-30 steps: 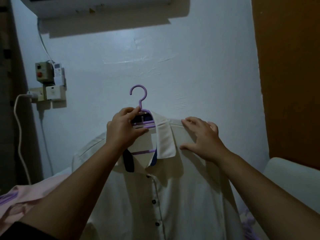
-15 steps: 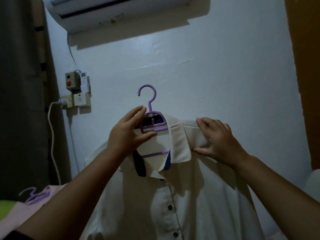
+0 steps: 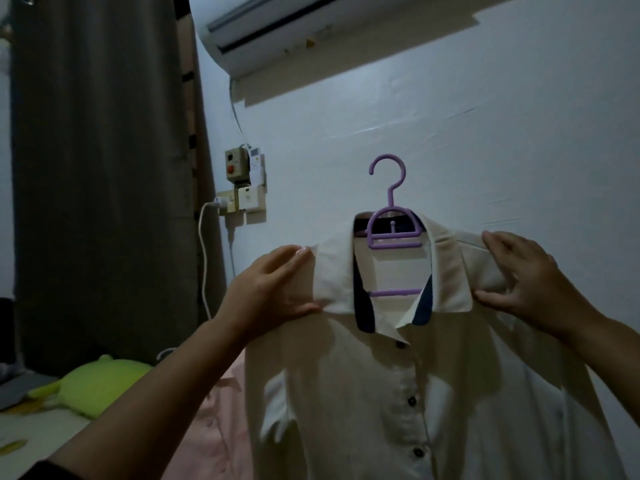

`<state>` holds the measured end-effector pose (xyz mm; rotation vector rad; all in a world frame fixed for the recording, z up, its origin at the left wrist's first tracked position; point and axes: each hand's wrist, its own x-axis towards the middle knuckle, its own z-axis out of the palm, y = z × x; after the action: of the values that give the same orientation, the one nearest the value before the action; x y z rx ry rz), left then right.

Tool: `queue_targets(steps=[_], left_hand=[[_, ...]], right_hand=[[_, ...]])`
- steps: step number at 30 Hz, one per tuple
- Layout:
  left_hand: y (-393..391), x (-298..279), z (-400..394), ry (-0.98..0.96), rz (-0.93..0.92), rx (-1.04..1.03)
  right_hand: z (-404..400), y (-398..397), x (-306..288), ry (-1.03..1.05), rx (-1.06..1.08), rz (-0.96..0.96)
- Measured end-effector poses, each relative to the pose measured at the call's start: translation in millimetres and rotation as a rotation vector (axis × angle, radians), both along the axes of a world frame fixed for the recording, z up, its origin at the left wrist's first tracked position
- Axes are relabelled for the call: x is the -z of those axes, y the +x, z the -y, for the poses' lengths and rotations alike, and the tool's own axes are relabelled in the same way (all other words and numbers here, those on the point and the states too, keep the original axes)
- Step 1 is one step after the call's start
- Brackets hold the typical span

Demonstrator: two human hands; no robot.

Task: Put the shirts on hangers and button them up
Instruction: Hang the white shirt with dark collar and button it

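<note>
A cream shirt [image 3: 398, 393] w/ dark buttons is held up on a purple hanger [image 3: 393, 233] at mid-frame, its shoulders gripped by the left hand [image 3: 273, 292] at 9 o'clock & the right hand [image 3: 530, 278] at 3 o'clock, fingers curled on cloth.

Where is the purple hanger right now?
In the head view, right of centre, the purple hanger sits inside the white shirt's collar, hook up against the wall, between both hands.
</note>
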<state>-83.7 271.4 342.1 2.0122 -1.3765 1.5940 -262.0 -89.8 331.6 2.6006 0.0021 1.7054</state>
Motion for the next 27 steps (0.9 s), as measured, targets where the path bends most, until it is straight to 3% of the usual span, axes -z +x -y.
queue_targets(steps=[15,21,27], left_hand=[[21.1,-5.1,-52.6,0.088,0.062,-0.257],[38.2,11.8,-56.0,-0.028,-0.006,-0.309],[72.0,39.7,-79.1,-0.181,-0.230,-0.480]], right_hand=[[-29.6,106.6,24.4,0.122,-0.213,-0.137],[-49.5,150.2,31.3,0.236,-0.117,-0.160],[-101.1,203.0,75.6,0.414,-0.097,-0.372]])
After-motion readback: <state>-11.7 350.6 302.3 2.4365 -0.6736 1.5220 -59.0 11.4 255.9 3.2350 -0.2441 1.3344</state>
